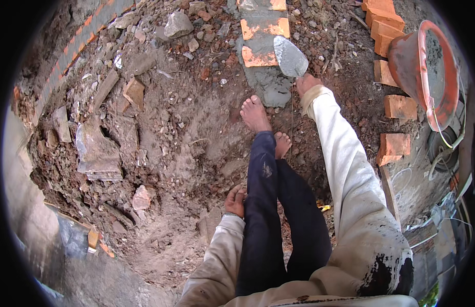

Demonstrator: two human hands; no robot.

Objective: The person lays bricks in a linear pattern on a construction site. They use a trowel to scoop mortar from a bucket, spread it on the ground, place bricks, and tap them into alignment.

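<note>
My right hand is closed round the handle of a pointing trowel. Its grey, mortar-smeared blade lies over the right edge of a short brick course. Wet mortar covers parts of the orange bricks. Just nearer to me, a bed of grey mortar is spread on the ground, with my bare foot beside it. My left hand hangs against my left leg, fingers loosely bent, and nothing shows in it. Part of that hand is hidden by the leg.
At the right, an orange tub of grey mortar is tilted beside loose bricks set in a row. Rubble, stones and a broken slab cover the soil on the left. A low brick line curves along the far left.
</note>
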